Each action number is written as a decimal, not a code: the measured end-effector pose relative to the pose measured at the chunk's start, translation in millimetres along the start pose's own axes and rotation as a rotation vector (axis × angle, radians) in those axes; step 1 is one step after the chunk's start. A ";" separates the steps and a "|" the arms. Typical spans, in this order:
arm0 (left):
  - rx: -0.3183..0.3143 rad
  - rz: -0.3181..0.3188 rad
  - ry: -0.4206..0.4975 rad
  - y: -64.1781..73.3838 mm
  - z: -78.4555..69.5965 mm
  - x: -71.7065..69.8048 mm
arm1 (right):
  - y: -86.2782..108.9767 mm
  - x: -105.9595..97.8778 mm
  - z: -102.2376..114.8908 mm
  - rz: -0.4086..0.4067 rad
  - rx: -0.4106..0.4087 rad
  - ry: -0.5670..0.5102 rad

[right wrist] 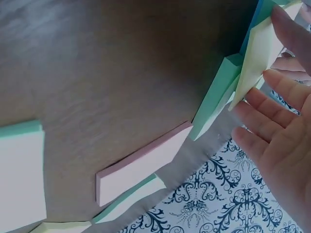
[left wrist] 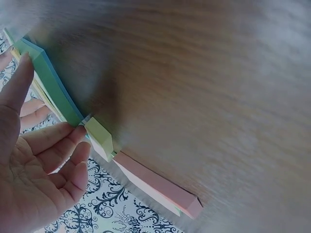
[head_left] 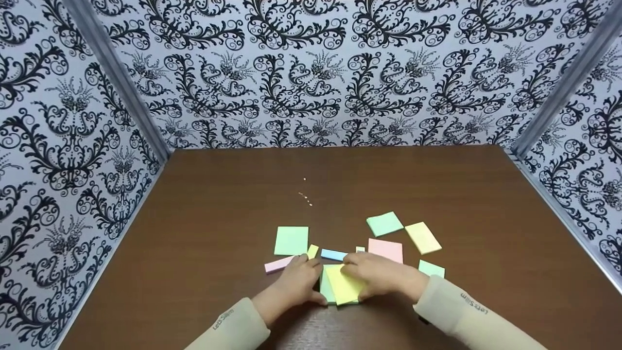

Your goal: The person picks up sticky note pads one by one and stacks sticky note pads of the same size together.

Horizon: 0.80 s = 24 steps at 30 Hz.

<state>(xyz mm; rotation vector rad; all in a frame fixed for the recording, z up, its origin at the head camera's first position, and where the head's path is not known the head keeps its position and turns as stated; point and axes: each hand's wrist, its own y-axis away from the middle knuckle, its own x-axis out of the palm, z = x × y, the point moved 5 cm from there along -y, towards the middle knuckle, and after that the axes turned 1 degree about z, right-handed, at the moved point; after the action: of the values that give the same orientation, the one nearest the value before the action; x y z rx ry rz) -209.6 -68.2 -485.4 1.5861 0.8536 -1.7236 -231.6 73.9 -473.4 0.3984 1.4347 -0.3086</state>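
In the head view, a yellow sticky note pad [head_left: 344, 288] lies askew over a green sticky note pad [head_left: 326, 286] near the table's front. My right hand [head_left: 381, 274] holds the yellow pad at its right side. In the right wrist view, that yellow pad [right wrist: 260, 51] sits between thumb and fingers, tilted against the pads behind it. At the left side, my left hand [head_left: 296, 281] grips the green pad, its thumb at the near edge and fingers at the far edge. The left wrist view shows this green pad [left wrist: 56, 85] above a thin blue layer.
Around the hands lie a pink strip pad [head_left: 279, 264], a small yellow pad [head_left: 313, 251], a blue strip pad [head_left: 333, 254] and a pink square pad [head_left: 387, 250]. Farther out are green pads [head_left: 291, 240] and a pale yellow pad [head_left: 423, 237]. Patterned walls [head_left: 311, 87] enclose the brown table [head_left: 233, 194].
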 end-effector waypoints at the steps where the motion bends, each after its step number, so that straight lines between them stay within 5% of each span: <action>1: 0.001 0.000 -0.007 -0.2 -0.3 0.1 | 0.3 0.7 -0.2 0.004 0.003 -0.007; 14: -0.017 -0.125 -0.198 1.8 -4.2 1.4 | -4.5 5.5 7.5 -0.024 0.035 0.052; 24: -0.033 -0.087 -0.212 2.5 -5.8 4.0 | -7.0 10.9 8.9 -0.032 0.087 -0.001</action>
<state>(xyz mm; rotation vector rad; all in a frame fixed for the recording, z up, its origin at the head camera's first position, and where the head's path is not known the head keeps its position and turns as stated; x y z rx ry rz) -204.5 -65.1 -489.9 1.3332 0.8503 -1.8895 -225.4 64.0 -484.0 0.4457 1.4311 -0.3978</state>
